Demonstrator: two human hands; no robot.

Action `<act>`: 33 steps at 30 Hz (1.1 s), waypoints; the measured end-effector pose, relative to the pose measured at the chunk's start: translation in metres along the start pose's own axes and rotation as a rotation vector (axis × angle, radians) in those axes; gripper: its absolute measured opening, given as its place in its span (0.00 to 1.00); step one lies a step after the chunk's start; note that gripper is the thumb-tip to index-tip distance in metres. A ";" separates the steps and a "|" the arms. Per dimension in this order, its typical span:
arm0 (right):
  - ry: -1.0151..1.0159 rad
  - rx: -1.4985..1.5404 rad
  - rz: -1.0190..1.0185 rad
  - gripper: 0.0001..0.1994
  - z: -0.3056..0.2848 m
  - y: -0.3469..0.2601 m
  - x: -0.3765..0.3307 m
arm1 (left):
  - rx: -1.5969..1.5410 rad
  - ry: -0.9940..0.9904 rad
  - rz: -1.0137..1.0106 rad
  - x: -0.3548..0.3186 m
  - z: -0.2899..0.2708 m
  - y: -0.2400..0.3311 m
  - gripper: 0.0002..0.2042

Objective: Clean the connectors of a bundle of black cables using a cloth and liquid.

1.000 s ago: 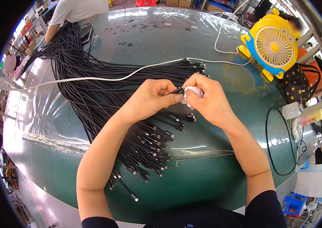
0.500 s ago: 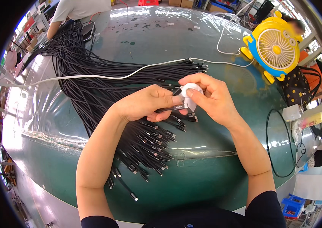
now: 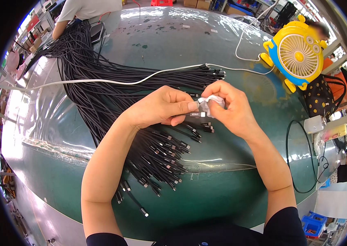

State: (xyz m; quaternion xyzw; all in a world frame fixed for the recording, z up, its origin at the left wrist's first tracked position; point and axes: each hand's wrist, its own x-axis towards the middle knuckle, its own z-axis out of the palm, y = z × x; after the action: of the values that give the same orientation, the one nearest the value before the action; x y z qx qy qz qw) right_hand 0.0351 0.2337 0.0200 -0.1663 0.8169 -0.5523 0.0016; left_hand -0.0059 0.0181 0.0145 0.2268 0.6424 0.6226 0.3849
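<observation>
Between the fingers of my left hand (image 3: pixel 165 107) are black USB cables, and one plug (image 3: pixel 198 114) with a metal tip points right from under the fingertips. My right hand (image 3: pixel 232 107) pinches a crumpled white cloth (image 3: pixel 212 105) against the tip of another plug beside my left thumb. Both hands meet above the middle of the table. Below and behind my left hand spreads a large bundle of black cables (image 3: pixel 95 98), its many plug ends (image 3: pixel 161 158) fanned out toward me. A second cluster of plug ends (image 3: pixel 216 74) lies just beyond my hands.
A white cord (image 3: pixel 99 81) runs across the bundle to a yellow and blue fan (image 3: pixel 298 55) at the far right. A black cable loop (image 3: pixel 290 164) hangs at the right edge. Another person (image 3: pixel 85 9) is at the far left, by the green table (image 3: pixel 173 45).
The white cloth has shifted in my right fingers and looks more bunched. The plugs in my left hand have moved slightly, and one now sticks out more plainly below the cloth.
</observation>
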 end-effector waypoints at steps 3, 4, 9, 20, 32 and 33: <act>-0.051 0.151 0.039 0.05 -0.004 -0.009 -0.003 | 0.089 0.049 0.059 0.004 0.000 -0.009 0.13; -0.051 0.153 0.040 0.05 -0.002 -0.011 -0.003 | 0.139 0.057 0.135 0.005 -0.001 -0.012 0.13; -0.114 -0.059 0.136 0.04 -0.003 -0.013 0.005 | 0.363 0.153 0.132 0.004 0.013 0.001 0.12; -0.076 0.036 0.151 0.03 0.004 -0.012 0.003 | 0.319 0.110 0.113 0.005 0.009 -0.006 0.13; -0.071 0.147 0.127 0.09 -0.005 0.006 -0.007 | 0.084 -0.018 -0.003 0.002 0.000 -0.005 0.12; -0.061 0.182 0.120 0.08 -0.004 0.006 -0.007 | 0.092 -0.024 0.006 0.002 0.000 -0.006 0.13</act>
State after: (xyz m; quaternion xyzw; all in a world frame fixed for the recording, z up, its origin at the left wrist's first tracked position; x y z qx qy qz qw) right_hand 0.0396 0.2410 0.0143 -0.1330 0.7715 -0.6176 0.0747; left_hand -0.0058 0.0192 0.0087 0.2538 0.6652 0.5907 0.3798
